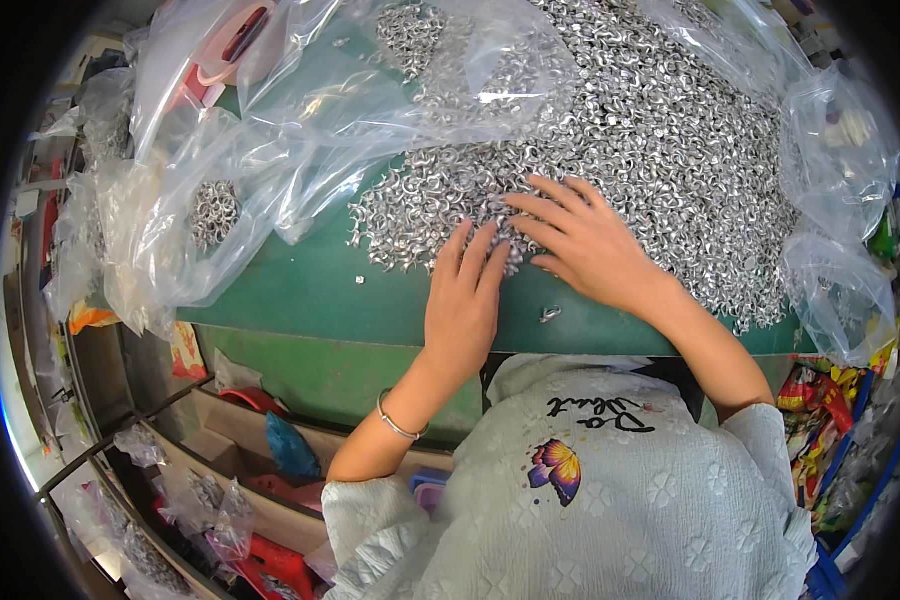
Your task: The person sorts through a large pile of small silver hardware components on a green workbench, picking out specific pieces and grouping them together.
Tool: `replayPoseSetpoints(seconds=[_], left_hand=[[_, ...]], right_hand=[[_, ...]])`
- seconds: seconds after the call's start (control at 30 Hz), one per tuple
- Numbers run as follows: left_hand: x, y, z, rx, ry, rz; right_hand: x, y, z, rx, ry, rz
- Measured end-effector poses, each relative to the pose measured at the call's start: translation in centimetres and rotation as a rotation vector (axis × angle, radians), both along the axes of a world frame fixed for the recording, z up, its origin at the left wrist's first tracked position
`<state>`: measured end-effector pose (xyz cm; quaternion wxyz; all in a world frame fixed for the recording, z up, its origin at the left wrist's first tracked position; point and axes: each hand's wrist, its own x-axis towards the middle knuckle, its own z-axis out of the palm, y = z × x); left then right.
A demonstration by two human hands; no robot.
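Observation:
A large heap of small, shiny, curved silver metal pieces (690, 170) covers much of the green tabletop (320, 290). At its near edge, my left hand (462, 295) rests with fingers stretched forward and apart, the tips touching the pieces. My right hand (585, 240) lies over the pieces just to the right, its fingers spread and pointing left. Neither hand shows anything gripped. One loose metal piece (550, 314) sits near the table's front edge, below my right hand. Another small piece (360, 280) lies alone to the left of the heap.
Clear plastic sheeting (320, 130) spreads over the table's left and part of the heap. A clear bag (838, 170) hangs along the right side. Far left stands a pink container (215, 70) with a dark red object. Below are drawers (230, 450) holding bagged pieces.

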<state>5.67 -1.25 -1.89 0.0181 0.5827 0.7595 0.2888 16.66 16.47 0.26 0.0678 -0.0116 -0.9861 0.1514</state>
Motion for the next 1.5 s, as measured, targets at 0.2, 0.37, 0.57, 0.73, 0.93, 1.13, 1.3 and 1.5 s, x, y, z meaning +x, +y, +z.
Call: replayPoseSetpoints(seconds=[0.2,0.37,0.57,0.73,0.93,1.13,1.3,1.5], left_hand=[[-2.0,-2.1,-0.7,0.113,-0.020,0.136],[-2.3,-1.4,-0.2,0.160,-0.095,0.282],[2.7,-1.9,0.6,0.083,-0.142,0.151],[2.9,-2.5,-0.2,0.051,-0.140,0.166],[3.6,-3.0,-0.2,0.062,-0.236,0.140],[4.3,-2.4,0.5,0.134,-0.220,0.256],[3.7,-2.2,-0.3,0.073,-0.190,0.227],[6.2,-2.8,-0.6,0.091,-0.255,0.201]], right_hand=[[2.8,1.1,0.7,0.019,-0.015,-0.118],[2.3,0.9,0.4,-0.137,0.259,-0.306],[-1.4,-0.7,1.1,-0.196,0.348,-0.171],[1.6,-1.6,1.3,-0.212,0.095,0.021],[3.9,-1.7,0.9,-0.124,-0.035,0.012],[3.9,-2.5,1.4,-0.215,0.063,-0.072],[2.8,-4.1,-0.4,-0.147,0.051,-0.102],[4.2,-2.9,0.4,-0.104,0.046,-0.185]])
